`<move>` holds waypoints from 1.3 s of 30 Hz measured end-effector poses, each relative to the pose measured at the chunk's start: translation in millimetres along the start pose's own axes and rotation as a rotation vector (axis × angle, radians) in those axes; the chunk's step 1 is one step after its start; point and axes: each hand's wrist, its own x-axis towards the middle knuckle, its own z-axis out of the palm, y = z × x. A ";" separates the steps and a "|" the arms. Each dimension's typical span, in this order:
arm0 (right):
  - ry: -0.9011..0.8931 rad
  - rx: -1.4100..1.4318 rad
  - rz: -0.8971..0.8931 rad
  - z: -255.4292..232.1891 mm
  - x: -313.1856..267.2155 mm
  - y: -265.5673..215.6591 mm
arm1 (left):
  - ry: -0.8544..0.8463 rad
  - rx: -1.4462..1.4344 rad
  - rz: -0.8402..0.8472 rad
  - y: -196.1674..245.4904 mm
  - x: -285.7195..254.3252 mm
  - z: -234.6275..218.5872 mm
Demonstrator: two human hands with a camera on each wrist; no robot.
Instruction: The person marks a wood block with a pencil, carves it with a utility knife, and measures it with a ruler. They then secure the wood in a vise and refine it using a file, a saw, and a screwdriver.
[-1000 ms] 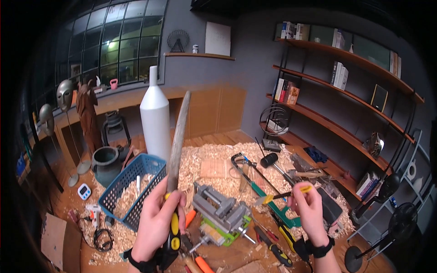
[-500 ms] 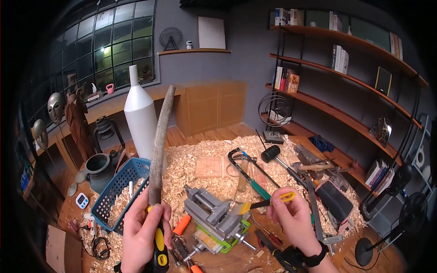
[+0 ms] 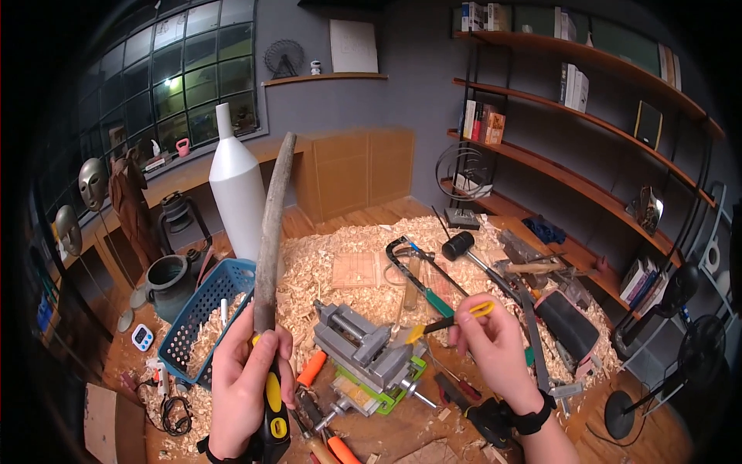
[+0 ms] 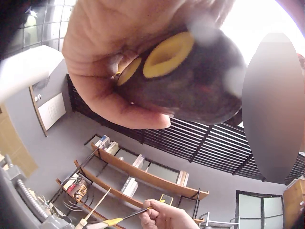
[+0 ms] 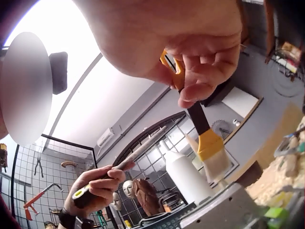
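Note:
My left hand (image 3: 238, 390) grips a black and yellow handle (image 4: 205, 90) with a long, tapering grey blade, a file (image 3: 272, 232), held upright with its tip pointing up. My right hand (image 3: 498, 348) pinches a small flat paintbrush (image 5: 209, 138) by its black and yellow handle. The brush's pale bristles point left and overlap the right end of a grey bench vise (image 3: 348, 340) in the head view. The vise, on a green base, stands on the table between the two hands. The file is well to the left of the brush, apart from it.
Wood shavings (image 3: 309, 301) cover much of the table. Left stands a blue perforated basket (image 3: 171, 340) beside a white bottle-shaped vase (image 3: 236, 182). A green-handled hacksaw (image 3: 438, 303), a black mallet (image 3: 458, 245) and pliers lie to the right. Orange-handled tools (image 3: 311, 368) lie near the vise.
The brush has moved left and its bristles have come over the vise. The file stays upright in the left hand. The head view has shifted, so the surroundings sit differently.

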 end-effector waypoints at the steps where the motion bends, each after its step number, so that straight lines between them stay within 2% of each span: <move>1: 0.029 -0.055 -0.012 0.7 1.7 4.8 | 0.010 -0.006 0.009 0.6 -0.8 1.4; 2: 0.038 -0.052 -0.004 -2.4 2.9 5.7 | 0.002 -0.001 0.001 0.2 -1.3 1.3; 4: 0.130 -0.244 -0.107 -9.3 3.8 6.1 | -0.005 -0.023 0.022 -1.9 -1.5 -0.5; 5: 0.060 -0.040 -0.030 -7.4 -2.3 1.5 | -0.006 -0.019 0.019 -1.8 -1.3 -0.5; 6: 0.061 -0.036 -0.027 -4.7 -7.2 1.8 | 0.005 -0.006 0.021 -1.4 -1.3 -0.2; 8: -0.197 0.168 0.118 -0.2 -16.2 2.6 | 0.005 0.008 0.020 -1.6 -1.2 1.4; 10: -0.186 0.101 0.143 -5.8 -7.5 12.6 | 0.013 0.011 0.018 -2.6 -0.9 0.9; 12: 0.052 -0.148 -0.050 -22.4 12.2 25.5 | 0.000 0.016 0.021 -3.6 -1.7 -0.4; 13: 0.185 -0.527 -0.115 -23.9 15.9 10.1 | -0.004 0.020 0.029 -3.6 -1.8 -0.8; 14: 0.188 -0.526 -0.119 -23.1 12.3 8.7 | -0.005 0.020 0.034 -3.2 -2.3 -0.8; 16: 0.021 -0.135 -0.048 -19.8 2.5 9.5 | -0.010 0.016 0.044 -2.7 -2.1 0.0; 17: -0.090 0.061 0.079 -12.5 -4.3 -1.9 | -0.028 -0.002 0.051 -4.6 -1.3 -1.1; 18: -0.080 0.065 0.081 -10.6 -3.4 2.3 | -0.038 0.003 0.048 -4.8 -1.2 -1.0; 20: -0.051 -0.176 -0.027 -12.0 6.1 19.8 | -0.049 0.003 0.032 -3.8 -1.3 0.3; 21: 0.053 -0.061 0.057 -21.4 11.6 24.8 | -0.061 0.011 0.030 -3.9 -2.5 0.7; 22: 0.060 -0.056 0.052 -27.8 8.8 24.9 | -0.053 0.011 0.035 -4.1 -3.2 0.9; 24: 0.267 -0.280 0.046 -41.5 0.6 26.3 | -0.040 0.012 0.043 -3.8 -4.1 2.3; 25: 0.188 -0.402 0.077 -54.6 -9.1 36.1 | -0.051 0.003 0.044 -3.8 -5.3 3.4; 26: 0.191 -0.400 0.079 -62.3 -18.5 40.4 | -0.065 -0.006 0.044 -4.5 -6.5 5.3; 28: -0.046 -0.273 0.389 -76.4 -37.4 46.6 | -0.079 -0.002 0.038 -10.2 -12.6 9.1; 30: -0.048 -0.264 0.418 -93.4 -50.9 56.9 | -0.076 0.023 0.047 -14.4 -24.4 16.5; 32: 0.119 -0.681 0.412 -103.4 -58.4 50.4 | -0.141 -0.019 -0.004 -20.6 -38.8 19.8; 33: 0.242 -1.053 0.322 -104.1 -66.3 42.2 | -0.173 0.012 -0.028 -22.1 -44.9 22.8; 34: 0.228 -1.055 0.317 -100.0 -74.9 29.3 | -0.202 0.043 -0.050 -23.1 -51.0 26.1; 36: 0.203 -0.859 0.077 -85.2 -93.3 10.7 | -0.227 0.117 -0.094 -22.6 -64.9 42.6; 38: -0.190 -0.183 0.139 -44.4 -132.3 19.8 | -0.238 0.237 0.007 -39.5 -75.3 57.0; 39: -0.334 -0.063 0.229 -18.9 -150.6 -3.8 | -0.239 0.360 0.086 -41.7 -80.7 67.3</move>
